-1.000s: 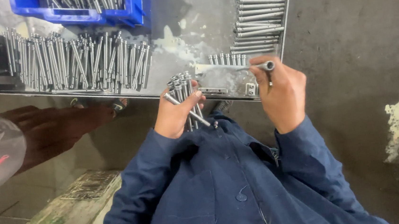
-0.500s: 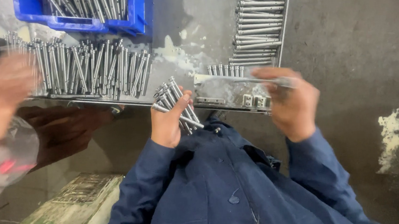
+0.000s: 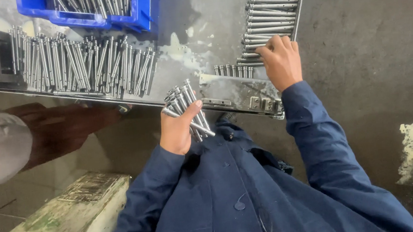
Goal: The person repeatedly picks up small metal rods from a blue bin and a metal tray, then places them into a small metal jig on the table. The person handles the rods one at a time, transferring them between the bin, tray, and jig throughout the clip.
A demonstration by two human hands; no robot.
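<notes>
Grey steel bench (image 3: 199, 28) carried the work. Rods (image 3: 269, 13) lay in a neat row at its right edge, long axes running left to right, directly under the right hand (image 3: 281, 61), whose fingertips (image 3: 266, 49) touched the nearest rod; whether they gripped it could not be told. Left hand (image 3: 178, 128), nearer the body, was clenched on a bundle (image 3: 186, 108) of similar rods pointing up and away. Loose rods (image 3: 79, 64) and a blue bin (image 3: 104, 6) lay well left.

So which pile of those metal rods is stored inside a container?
The shiny steel rods in the blue plastic bin at the top; the loose upright cluster and the neat flat stack by the right hand sit directly on the table.
</notes>
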